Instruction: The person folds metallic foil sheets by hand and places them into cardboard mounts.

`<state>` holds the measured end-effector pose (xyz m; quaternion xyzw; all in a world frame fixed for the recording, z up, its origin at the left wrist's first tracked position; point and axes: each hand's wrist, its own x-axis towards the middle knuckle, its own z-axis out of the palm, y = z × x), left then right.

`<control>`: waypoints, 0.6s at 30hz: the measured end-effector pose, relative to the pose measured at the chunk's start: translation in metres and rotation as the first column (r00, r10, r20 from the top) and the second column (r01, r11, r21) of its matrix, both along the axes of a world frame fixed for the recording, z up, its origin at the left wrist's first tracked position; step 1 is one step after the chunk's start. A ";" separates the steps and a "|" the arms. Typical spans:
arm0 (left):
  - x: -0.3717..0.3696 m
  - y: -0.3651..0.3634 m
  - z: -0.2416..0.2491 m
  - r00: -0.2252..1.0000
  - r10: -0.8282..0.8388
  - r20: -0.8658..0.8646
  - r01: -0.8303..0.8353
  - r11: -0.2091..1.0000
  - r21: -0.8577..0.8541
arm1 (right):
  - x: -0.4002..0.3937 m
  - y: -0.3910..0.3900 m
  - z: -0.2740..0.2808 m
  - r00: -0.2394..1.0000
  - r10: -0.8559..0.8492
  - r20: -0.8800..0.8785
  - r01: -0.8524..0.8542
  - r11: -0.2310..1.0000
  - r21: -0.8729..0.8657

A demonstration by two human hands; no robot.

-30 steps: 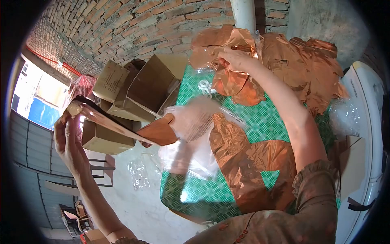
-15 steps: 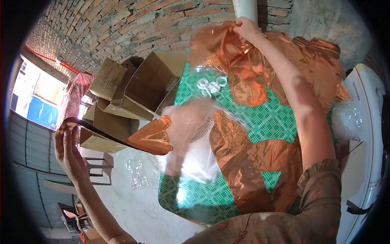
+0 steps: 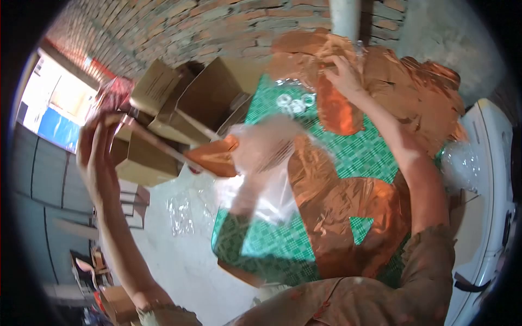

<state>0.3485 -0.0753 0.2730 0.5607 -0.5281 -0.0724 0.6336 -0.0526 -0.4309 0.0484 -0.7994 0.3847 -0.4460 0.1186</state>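
Note:
My left hand [image 3: 98, 155], raised at the far left, pinches the end of a narrow copper-coloured foil strip. The strip runs down to a wider copper foil piece [image 3: 217, 156], which looks like part of a flat foil balloon. At the back of the table my right hand [image 3: 346, 79] has its fingers closed on a copper foil balloon [image 3: 340, 108] on top of the pile. Another flat, uninflated foil balloon [image 3: 321, 195] lies nearest my body. Between them is a stack of clear plastic bags [image 3: 269, 198], partly blurred.
Several white rings [image 3: 296, 104] lie on the green checked tablecloth [image 3: 375, 155]. Open cardboard boxes [image 3: 209, 98] stand left of the table. More copper foil [image 3: 413, 98] is heaped at the back right, beside a white appliance [image 3: 486, 179]. A clear plastic packet [image 3: 184, 214] lies on the floor.
My left hand has risen, lifting the foil strip with it. My right hand has come down a little over the pile, and the foil beneath it has shifted. The view has moved slightly.

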 end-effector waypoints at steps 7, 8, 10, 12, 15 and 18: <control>-0.080 -0.024 0.068 0.939 -0.142 0.314 0.159 0.987 -0.028 | 0.019 0.127 0.080 0.810 0.586 -0.017 -0.576 0.801 0.163; -0.094 -0.023 0.077 0.921 -0.128 0.367 0.150 0.988 -0.032 | 0.019 0.149 0.091 0.800 0.600 -0.020 -0.584 0.785 0.208; -0.119 -0.023 0.094 0.890 -0.110 0.443 0.150 0.987 -0.057 | 0.019 0.193 0.114 0.781 0.624 -0.021 -0.591 0.750 0.296; -0.141 -0.020 0.107 0.868 -0.097 0.487 0.162 0.982 -0.094 | 0.017 0.231 0.133 0.755 0.654 -0.042 -0.617 0.731 0.290; -0.183 0.000 0.128 0.789 -0.097 0.607 0.202 0.974 -0.106 | 0.004 0.281 0.141 0.763 0.647 0.013 -0.622 0.727 0.292; -0.209 0.008 0.143 0.829 -0.101 0.551 0.179 0.980 -0.090 | -0.024 0.323 0.144 0.876 0.479 0.056 -0.429 0.721 0.545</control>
